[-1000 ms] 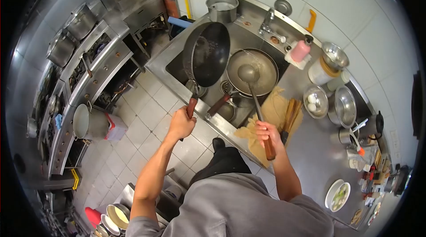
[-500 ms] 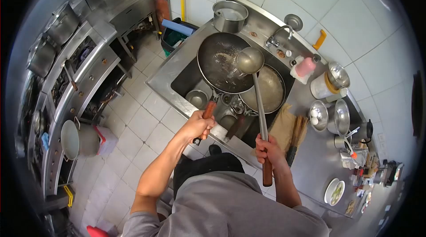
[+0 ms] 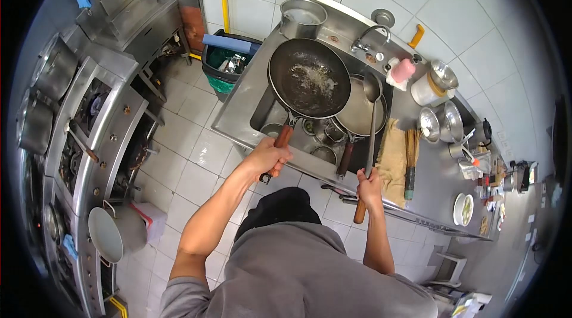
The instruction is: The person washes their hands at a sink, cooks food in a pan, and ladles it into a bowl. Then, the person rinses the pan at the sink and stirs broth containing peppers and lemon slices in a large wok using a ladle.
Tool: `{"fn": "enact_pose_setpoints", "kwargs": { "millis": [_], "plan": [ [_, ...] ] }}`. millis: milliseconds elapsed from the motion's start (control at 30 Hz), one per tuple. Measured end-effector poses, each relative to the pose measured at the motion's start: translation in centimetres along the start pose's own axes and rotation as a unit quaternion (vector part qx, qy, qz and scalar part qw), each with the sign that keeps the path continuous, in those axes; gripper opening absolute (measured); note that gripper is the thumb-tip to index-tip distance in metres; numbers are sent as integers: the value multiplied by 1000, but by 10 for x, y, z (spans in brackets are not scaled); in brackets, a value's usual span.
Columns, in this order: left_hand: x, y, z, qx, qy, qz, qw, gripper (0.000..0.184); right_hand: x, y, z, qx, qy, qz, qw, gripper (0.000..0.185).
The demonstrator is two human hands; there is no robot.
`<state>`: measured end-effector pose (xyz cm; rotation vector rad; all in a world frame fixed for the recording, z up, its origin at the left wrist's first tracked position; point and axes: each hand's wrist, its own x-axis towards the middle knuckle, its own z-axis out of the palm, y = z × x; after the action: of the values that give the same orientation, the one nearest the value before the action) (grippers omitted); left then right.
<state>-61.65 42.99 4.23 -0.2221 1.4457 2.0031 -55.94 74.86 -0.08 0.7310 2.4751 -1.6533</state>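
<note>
In the head view my left hand (image 3: 269, 157) is wrapped round the wooden handle of a dark wok (image 3: 301, 91), held over the sink. Some wet, pale residue lies in the wok's middle. My right hand (image 3: 369, 188) grips the long shaft of a metal ladle (image 3: 373, 124), just above its wooden end. The ladle's bowl hangs to the right of the wok, over a second pan (image 3: 355, 116) of cloudy liquid in the sink (image 3: 259, 103). That pan is partly hidden behind the wok, its dark handle pointing towards me.
A steel pot (image 3: 304, 26) and a tap (image 3: 361, 45) stand at the sink's back. Right of it lie a tan cloth (image 3: 390, 166) and a bamboo brush (image 3: 412, 157), with metal bowls (image 3: 451, 122) beyond. A bin (image 3: 221, 82) and a stove (image 3: 110, 133) are leftward.
The ladle has moved right from above the wok to over the second pan, its bowl now turned away from the wok. The wok remains in my left hand. The whole view has shifted.
</note>
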Motion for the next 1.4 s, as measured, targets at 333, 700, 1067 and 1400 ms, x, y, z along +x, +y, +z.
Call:
{"fn": "enact_pose_setpoints", "kwargs": {
  "millis": [333, 700, 1067, 1400],
  "plan": [
    [-17, 14, -55, 29, -14, -33, 999, 16, 25, -5, 20, 716, -281, 275, 576, 15],
    [-4, 43, -120, -8, -40, -52, 998, 17, -20, -128, 65, 644, -333, 165, 669, 18],
    [-87, 89, -231, -81, -32, 52, 995, 17, -7, -235, 214, 408, -430, 166, 788, 20],
    [-213, 101, -410, -192, 163, 138, 958, 16, -50, -305, 470, 220, -530, 115, 811, 13]
  ]
}}
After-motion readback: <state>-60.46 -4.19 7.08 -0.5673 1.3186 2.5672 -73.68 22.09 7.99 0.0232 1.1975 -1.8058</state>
